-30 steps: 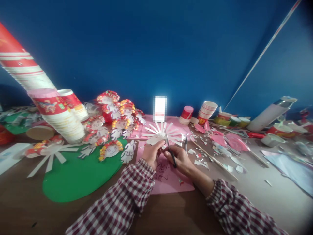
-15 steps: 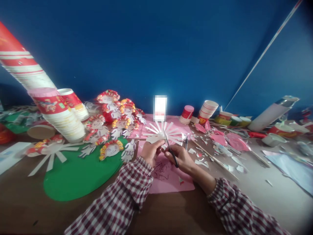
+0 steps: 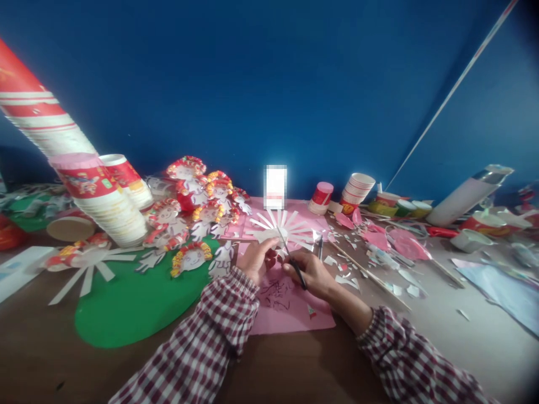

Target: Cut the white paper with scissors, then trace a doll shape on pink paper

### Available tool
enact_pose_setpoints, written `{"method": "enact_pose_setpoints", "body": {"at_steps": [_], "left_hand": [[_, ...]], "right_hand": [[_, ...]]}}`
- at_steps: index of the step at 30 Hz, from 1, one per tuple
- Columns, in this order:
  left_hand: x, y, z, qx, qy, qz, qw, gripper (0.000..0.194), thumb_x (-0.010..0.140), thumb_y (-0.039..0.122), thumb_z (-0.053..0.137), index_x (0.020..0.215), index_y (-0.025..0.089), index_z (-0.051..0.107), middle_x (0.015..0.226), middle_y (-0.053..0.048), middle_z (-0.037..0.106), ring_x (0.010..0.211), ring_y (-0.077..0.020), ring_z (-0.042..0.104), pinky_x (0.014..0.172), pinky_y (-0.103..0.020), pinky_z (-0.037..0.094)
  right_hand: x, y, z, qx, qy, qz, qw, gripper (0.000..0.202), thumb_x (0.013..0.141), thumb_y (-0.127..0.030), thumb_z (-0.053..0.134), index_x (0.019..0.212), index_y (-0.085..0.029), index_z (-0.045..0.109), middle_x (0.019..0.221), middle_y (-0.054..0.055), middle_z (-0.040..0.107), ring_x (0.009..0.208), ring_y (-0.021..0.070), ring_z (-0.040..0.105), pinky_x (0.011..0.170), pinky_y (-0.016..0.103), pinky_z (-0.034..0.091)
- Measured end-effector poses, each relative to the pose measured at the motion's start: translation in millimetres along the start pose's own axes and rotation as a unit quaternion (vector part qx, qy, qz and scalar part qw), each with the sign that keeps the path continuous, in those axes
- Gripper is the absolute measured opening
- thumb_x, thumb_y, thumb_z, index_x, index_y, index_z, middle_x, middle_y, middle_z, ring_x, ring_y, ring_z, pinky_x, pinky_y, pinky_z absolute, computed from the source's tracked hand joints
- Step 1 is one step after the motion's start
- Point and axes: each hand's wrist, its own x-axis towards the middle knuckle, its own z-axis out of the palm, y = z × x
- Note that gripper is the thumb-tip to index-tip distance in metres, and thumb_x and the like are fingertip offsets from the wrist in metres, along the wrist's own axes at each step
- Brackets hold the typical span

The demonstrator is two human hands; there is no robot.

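Observation:
My left hand (image 3: 257, 260) is closed in a pinch at the middle of the table, on a small white piece of paper that its fingers mostly hide. In my right hand (image 3: 314, 273) is a pair of scissors (image 3: 300, 276) with dark handles; the blades point up and away, beside the left fingertips. Just beyond both hands lies a white paper cup cut into spread strips (image 3: 301, 220). Under the hands is a pink sheet (image 3: 295, 320) with dark pen marks. A pen (image 3: 320, 247) lies right of the scissors.
Decorated paper dolls (image 3: 192, 258) stand and lie left, partly on a green sheet (image 3: 135, 314). A tall leaning stack of paper cups (image 3: 107, 210) rises far left. Right are paper scraps (image 3: 330, 260), a wooden stick (image 3: 370, 275), pink cutouts (image 3: 406, 242) and more cups (image 3: 356, 191).
The white paper at my left fingertips has turned and dropped, so less of it shows. My left hand has shifted slightly left; the scissors remain beside it.

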Motion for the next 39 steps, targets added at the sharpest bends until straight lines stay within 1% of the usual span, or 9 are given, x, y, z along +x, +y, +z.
{"method": "enact_pose_setpoints", "body": {"at_steps": [3,7,11,15,18,24,27,33,39], "left_hand": [[-3.9,-4.6,4.5,-0.002,-0.018,0.000,1.000,0.025,0.059,0.029,0.072,0.075,0.013,0.061,0.056,0.002,0.056,0.047,-0.0082,0.050,0.042,-0.019,0.036],[-6.5,-6.7,7.7,0.004,0.000,0.014,1.000,0.021,0.055,0.022,0.073,0.068,0.015,0.057,0.049,0.004,0.052,0.043,-0.0095,0.049,0.038,-0.020,0.034],[-6.3,-5.8,7.9,0.012,0.008,0.002,1.000,0.021,0.055,0.023,0.073,0.066,0.015,0.057,0.045,0.004,0.050,0.041,-0.0100,0.047,0.035,-0.020,0.031],[-8.3,-4.6,8.6,0.018,0.007,0.002,1.000,0.020,0.054,0.022,0.072,0.065,0.015,0.056,0.045,0.005,0.050,0.039,-0.0092,0.045,0.034,-0.020,0.030],[-10.0,-3.9,9.2,0.011,0.000,-0.002,1.000,0.020,0.054,0.022,0.072,0.065,0.015,0.056,0.045,0.005,0.050,0.039,-0.0084,0.044,0.035,-0.020,0.030],[-8.1,-3.8,7.7,-0.012,-0.016,-0.001,1.000,0.023,0.053,0.021,0.074,0.067,0.014,0.058,0.049,0.004,0.052,0.043,-0.0093,0.049,0.037,-0.020,0.033],[-6.4,-4.7,6.6,-0.016,-0.020,0.001,1.000,0.024,0.053,0.020,0.075,0.070,0.014,0.059,0.052,0.003,0.054,0.044,-0.0094,0.051,0.038,-0.020,0.034],[-9.2,-5.2,8.0,0.016,-0.024,-0.006,1.000,0.020,0.058,0.023,0.070,0.071,0.017,0.057,0.051,0.004,0.052,0.042,-0.0094,0.048,0.035,-0.019,0.031],[-8.7,-8.0,6.7,0.030,-0.019,0.002,0.999,0.020,0.056,0.024,0.071,0.068,0.017,0.057,0.050,0.003,0.053,0.040,-0.0100,0.046,0.034,-0.021,0.031]], "right_hand": [[0.0,0.1,0.6,0.007,0.011,0.008,1.000,0.032,0.080,-0.045,0.058,0.080,-0.014,0.064,0.067,0.001,0.057,0.062,0.0126,0.048,0.056,0.022,0.037],[-0.9,0.8,0.3,0.013,0.012,0.009,1.000,0.030,0.080,-0.043,0.059,0.082,-0.014,0.065,0.069,0.001,0.057,0.061,0.0122,0.048,0.057,0.022,0.037],[-1.0,-0.3,-0.3,0.013,0.009,0.009,1.000,0.032,0.079,-0.044,0.059,0.085,-0.013,0.066,0.071,0.001,0.059,0.063,0.0130,0.050,0.057,0.022,0.038],[-0.7,-1.1,-0.9,0.022,0.006,0.007,1.000,0.034,0.079,-0.045,0.060,0.088,-0.013,0.066,0.073,0.003,0.061,0.065,0.0142,0.052,0.057,0.022,0.039],[-1.0,-0.6,-1.2,0.021,0.007,0.009,1.000,0.033,0.079,-0.044,0.060,0.087,-0.013,0.066,0.072,0.002,0.060,0.064,0.0135,0.051,0.057,0.022,0.038],[-1.7,1.4,-1.3,0.033,-0.003,0.012,0.999,0.033,0.080,-0.047,0.058,0.084,-0.014,0.064,0.063,-0.001,0.053,0.056,0.0110,0.047,0.051,0.021,0.035],[-1.5,2.1,-1.3,0.039,-0.009,0.010,0.999,0.033,0.080,-0.047,0.058,0.083,-0.014,0.063,0.061,-0.002,0.051,0.054,0.0104,0.045,0.049,0.021,0.033],[-0.4,1.8,-2.0,0.011,0.004,-0.007,1.000,0.032,0.079,-0.046,0.059,0.080,-0.014,0.064,0.067,0.001,0.056,0.060,0.0121,0.048,0.055,0.022,0.036],[0.2,2.3,-2.6,-0.012,0.003,-0.001,1.000,0.032,0.079,-0.046,0.059,0.080,-0.015,0.064,0.067,0.000,0.057,0.061,0.0122,0.048,0.057,0.022,0.037]]}}
